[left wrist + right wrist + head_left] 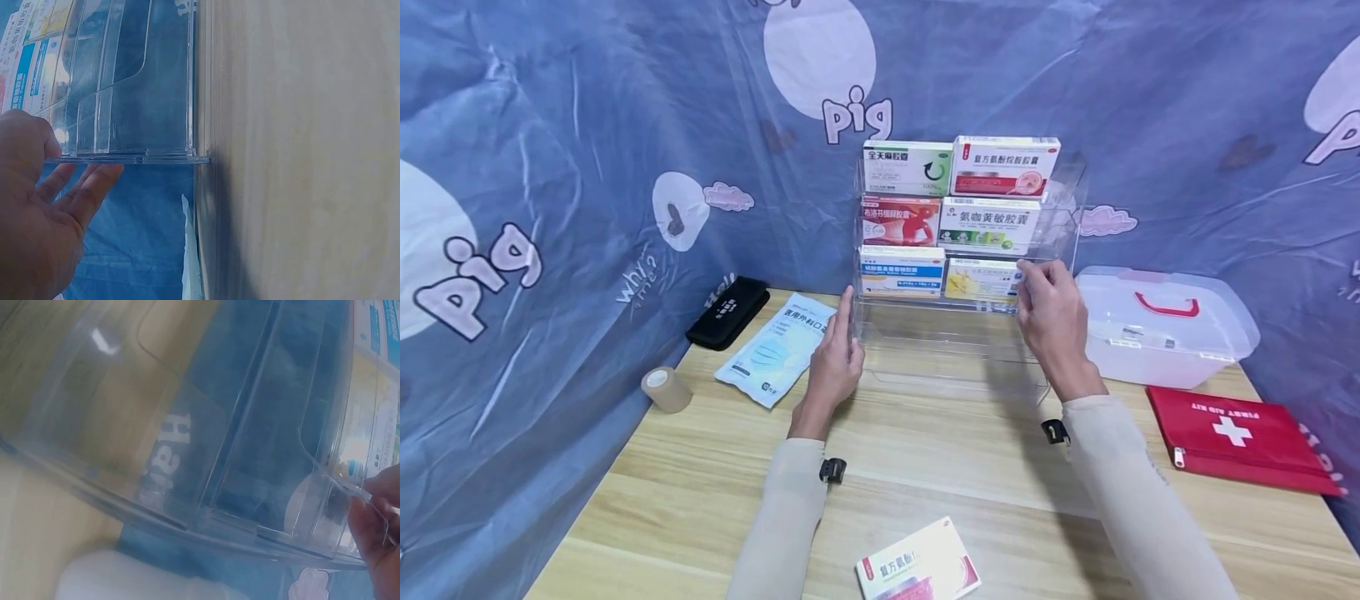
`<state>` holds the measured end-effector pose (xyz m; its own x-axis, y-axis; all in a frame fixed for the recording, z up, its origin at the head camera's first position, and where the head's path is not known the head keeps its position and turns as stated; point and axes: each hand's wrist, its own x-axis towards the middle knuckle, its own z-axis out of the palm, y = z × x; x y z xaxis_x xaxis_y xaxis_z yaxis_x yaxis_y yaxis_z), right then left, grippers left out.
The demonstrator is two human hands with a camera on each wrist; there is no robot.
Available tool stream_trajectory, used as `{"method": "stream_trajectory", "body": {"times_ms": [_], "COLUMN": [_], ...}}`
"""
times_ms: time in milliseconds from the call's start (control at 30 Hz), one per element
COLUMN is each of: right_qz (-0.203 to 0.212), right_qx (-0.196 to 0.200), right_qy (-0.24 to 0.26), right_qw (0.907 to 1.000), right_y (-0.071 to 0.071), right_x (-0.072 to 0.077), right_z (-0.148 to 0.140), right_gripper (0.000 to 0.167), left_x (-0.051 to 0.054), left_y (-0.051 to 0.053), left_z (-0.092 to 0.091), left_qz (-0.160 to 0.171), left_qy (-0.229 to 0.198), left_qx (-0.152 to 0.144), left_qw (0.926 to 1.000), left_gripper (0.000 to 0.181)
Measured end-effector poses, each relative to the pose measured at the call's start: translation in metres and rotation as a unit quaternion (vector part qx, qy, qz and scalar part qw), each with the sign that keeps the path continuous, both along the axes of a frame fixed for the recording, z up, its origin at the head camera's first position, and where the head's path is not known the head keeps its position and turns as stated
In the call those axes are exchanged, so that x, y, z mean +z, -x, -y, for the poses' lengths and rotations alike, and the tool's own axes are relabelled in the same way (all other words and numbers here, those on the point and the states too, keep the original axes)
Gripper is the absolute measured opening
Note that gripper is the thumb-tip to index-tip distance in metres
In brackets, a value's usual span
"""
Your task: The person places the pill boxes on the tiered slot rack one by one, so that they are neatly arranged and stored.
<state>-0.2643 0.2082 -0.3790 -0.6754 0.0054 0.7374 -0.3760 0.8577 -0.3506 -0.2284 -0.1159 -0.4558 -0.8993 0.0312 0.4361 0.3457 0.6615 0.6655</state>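
A clear acrylic tiered rack point(940, 337) stands on the table, bearing several medicine boxes in rows of two. My left hand point(837, 362) is at the rack's left side; in the left wrist view its thumb and fingers point(94, 194) lie either side of the clear side wall, gripping it. With curled fingers my right hand point(1051, 321) pinches the right end of the yellow-and-white medicine box point(981, 280) in the lowest filled row. Beside that box is a blue-and-white box point(901, 273). The right fingertips are partly seen through clear plastic in the right wrist view.
A loose medicine box point(921, 562) lies near the front edge. Left are a tape roll point(667, 390), a mask packet point(775, 350) and a black case point(728, 312). Right are a lidded clear bin point(1157, 333) and a red first aid pouch point(1247, 442). Blue cloth point(587, 100) hangs behind.
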Motion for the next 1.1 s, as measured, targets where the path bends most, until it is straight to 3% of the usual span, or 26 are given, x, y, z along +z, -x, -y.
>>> {"method": "stream_trajectory", "body": {"times_ms": [300, 600, 867, 967, 1033, 1100], "right_qz": [0.042, 0.054, 0.033, 0.026, 0.045, 0.091], "right_qx": [-0.003, -0.007, 0.078, 0.113, 0.138, 0.166], "right_qy": [-0.015, 0.033, 0.021, 0.002, -0.019, -0.050], "right_qw": [0.9990, 0.9980, 0.9962, 0.9933, 0.9892, 0.9806], "right_y": [-0.005, -0.024, -0.062, -0.076, -0.086, -0.096], "right_x": [-0.001, 0.001, 0.007, 0.008, 0.009, 0.009], "right_z": [0.004, 0.007, 0.014, 0.019, 0.021, 0.023], "right_gripper": [0.046, 0.048, 0.039, 0.029, 0.019, 0.010], "left_x": [0.000, -0.001, -0.002, 0.000, 0.001, 0.001], "left_y": [0.000, 0.001, 0.001, 0.000, -0.001, -0.001], "left_z": [0.001, 0.000, -0.001, -0.001, -0.001, -0.001], "left_qz": [0.007, 0.008, 0.010, 0.008, 0.009, 0.011], "left_qy": [-0.008, -0.008, -0.002, -0.003, -0.004, -0.007], "left_qx": [0.000, -0.004, 0.001, 0.001, 0.000, -0.003], "left_qw": [0.9999, 0.9999, 1.0000, 1.0000, 1.0000, 0.9999], "left_gripper": [0.094, 0.094, 0.093, 0.093, 0.093, 0.094]}}
